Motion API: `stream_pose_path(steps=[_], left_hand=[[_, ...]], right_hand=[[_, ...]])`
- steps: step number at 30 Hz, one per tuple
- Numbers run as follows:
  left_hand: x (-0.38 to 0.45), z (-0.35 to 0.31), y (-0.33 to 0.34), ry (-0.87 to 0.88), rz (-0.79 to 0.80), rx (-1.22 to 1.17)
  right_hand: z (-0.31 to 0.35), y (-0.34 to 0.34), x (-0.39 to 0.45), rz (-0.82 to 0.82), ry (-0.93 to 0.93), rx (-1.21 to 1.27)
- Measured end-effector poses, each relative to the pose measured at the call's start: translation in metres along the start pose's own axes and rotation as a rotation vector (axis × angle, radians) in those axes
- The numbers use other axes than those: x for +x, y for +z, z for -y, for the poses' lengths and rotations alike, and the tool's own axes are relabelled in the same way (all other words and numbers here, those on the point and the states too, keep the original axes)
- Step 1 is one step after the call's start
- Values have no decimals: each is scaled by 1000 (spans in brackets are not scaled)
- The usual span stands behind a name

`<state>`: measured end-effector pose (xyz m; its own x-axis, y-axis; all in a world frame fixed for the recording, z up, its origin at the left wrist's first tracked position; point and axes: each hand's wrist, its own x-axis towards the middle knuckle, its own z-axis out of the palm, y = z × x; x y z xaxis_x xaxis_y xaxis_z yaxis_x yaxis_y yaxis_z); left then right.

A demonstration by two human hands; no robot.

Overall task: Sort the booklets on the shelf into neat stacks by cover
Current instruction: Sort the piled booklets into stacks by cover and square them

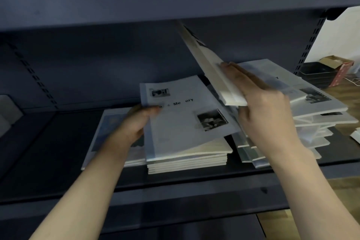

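With our left hand (134, 122) gripping the top booklet (185, 115) on the middle stack (187, 161) and right fingers (243, 78) clamping a tilted bundle (210, 72) above it, we risk toppling the ragged pile (303, 128) right of that stack.

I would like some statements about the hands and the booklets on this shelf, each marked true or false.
1. The left hand grips the corner of a grey booklet with photos on its cover. True.
2. The right hand is empty. False: it holds a tilted bundle of booklets.
3. The grey booklet lies above a neat middle stack. True.
4. The right pile is neatly squared. False: its booklets are fanned and skewed.
5. The shelf is white. False: it is dark.
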<state>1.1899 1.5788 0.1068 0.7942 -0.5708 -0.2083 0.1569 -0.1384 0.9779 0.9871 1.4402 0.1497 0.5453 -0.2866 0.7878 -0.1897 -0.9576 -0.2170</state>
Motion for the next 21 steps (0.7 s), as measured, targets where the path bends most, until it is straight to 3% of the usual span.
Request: stream_pose_path(steps=[9,14,21], left_hand=[[46,25,-7,235,-118,877],[42,29,-8,242,-267,1331],[41,37,0,223,-334,1437]], right_hand=[[4,4,1,-5,-15,-29],[8,6,2,-1,-8,-32],[12,8,2,-30,-18,-87]])
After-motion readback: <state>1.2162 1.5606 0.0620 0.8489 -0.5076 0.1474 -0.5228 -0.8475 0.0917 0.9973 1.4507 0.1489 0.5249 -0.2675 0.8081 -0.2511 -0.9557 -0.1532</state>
